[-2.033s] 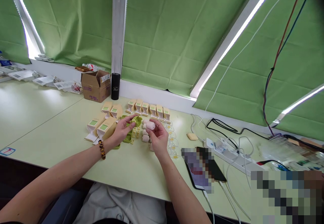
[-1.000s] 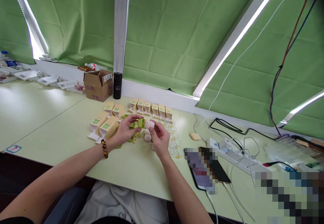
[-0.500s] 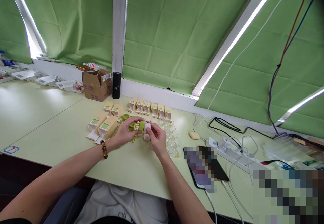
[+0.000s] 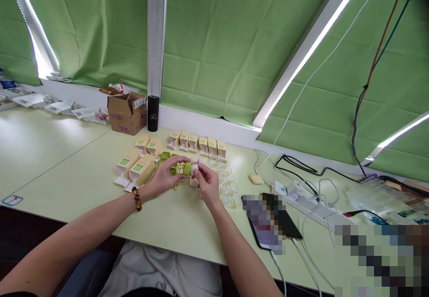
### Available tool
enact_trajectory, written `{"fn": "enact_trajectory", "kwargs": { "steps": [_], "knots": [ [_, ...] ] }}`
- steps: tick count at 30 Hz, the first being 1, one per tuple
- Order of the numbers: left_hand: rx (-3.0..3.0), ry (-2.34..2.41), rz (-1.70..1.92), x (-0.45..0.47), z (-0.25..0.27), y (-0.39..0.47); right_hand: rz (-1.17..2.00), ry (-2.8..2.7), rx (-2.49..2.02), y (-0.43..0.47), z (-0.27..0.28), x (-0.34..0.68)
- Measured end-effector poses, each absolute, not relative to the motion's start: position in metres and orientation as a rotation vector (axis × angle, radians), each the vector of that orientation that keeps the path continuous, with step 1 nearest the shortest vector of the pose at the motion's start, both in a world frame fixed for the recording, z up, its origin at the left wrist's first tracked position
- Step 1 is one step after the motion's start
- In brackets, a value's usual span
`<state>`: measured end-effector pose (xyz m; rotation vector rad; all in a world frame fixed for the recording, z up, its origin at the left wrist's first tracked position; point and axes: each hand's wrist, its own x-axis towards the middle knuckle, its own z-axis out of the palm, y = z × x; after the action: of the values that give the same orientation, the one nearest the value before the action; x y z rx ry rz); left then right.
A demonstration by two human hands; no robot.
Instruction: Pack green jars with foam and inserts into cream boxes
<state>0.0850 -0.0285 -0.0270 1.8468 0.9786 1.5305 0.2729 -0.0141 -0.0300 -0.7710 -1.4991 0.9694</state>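
Note:
Above the table, my left hand (image 4: 166, 175) pinches a small green plastic case (image 4: 188, 168) between thumb and fingers. My right hand (image 4: 209, 184) grips a small white rounded piece (image 4: 194, 168) that touches the case's right end. Whether the two are joined I cannot tell. Another pale piece (image 4: 193, 182) lies on the table just below. More green plastic pieces (image 4: 165, 155) lie behind my left hand, partly hidden by it. Clear plastic pieces with yellow spots (image 4: 228, 185) sit to the right of my right hand.
Cream cartons (image 4: 142, 170) stand on the left, with a row of smaller open ones (image 4: 203, 146) behind. A cardboard box (image 4: 126, 114) and black tumbler (image 4: 153, 113) stand at the back. On the right are two phones (image 4: 263, 227), a power strip (image 4: 315, 207) and loose cables.
Both hands stay in nearly the same place, still holding the green case and white piece together. The white piece sits slightly closer against the case. The view has shifted a little.

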Motion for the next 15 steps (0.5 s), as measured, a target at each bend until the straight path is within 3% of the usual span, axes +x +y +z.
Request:
{"fn": "enact_trajectory", "kwargs": {
  "steps": [15],
  "knots": [
    [2.048,1.057,1.574,0.089,-0.027,-0.033,0.993,-1.417,-0.786,-0.018,-0.032,0.262]
  ]
}}
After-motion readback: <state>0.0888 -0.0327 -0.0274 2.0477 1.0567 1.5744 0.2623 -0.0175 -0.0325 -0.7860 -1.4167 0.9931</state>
